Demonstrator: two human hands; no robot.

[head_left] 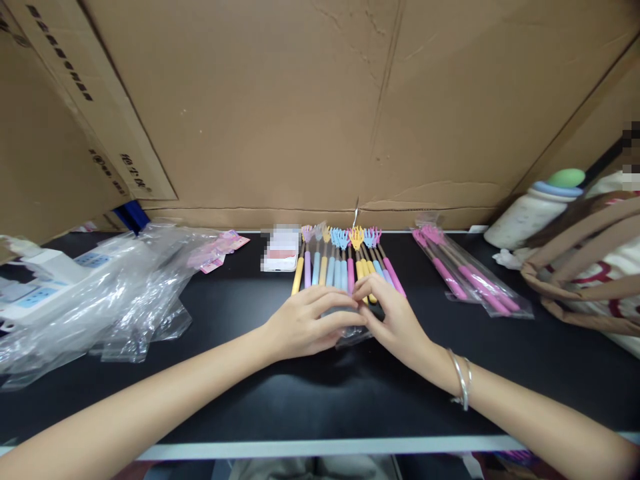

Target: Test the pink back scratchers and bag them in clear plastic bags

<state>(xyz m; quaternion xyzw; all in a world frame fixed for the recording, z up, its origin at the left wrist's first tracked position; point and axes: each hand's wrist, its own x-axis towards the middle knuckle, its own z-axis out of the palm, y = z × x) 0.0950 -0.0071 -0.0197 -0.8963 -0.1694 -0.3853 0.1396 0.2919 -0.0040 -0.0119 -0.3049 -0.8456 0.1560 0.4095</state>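
Observation:
My left hand (310,321) and my right hand (393,313) meet at the middle of the black table, fingertips together. Between and under them shows part of a clear plastic bag (354,337), pinched in the fingers; most of it is hidden by my hands. Just beyond lies a row of back scratchers (324,267) with yellow, purple, blue and pink handles and claw-shaped heads pointing away from me. Their near ends are partly covered by my hands. To the right, several pink back scratchers (473,277) lie in clear bags.
A heap of clear bags (135,293) covers the left side beside a white power strip (55,280). Pink printed cards (220,250) and a phone (283,250) lie at the back. A white bottle (533,210) and a tan-handled bag (590,280) stand right. Cardboard (280,107) walls the back.

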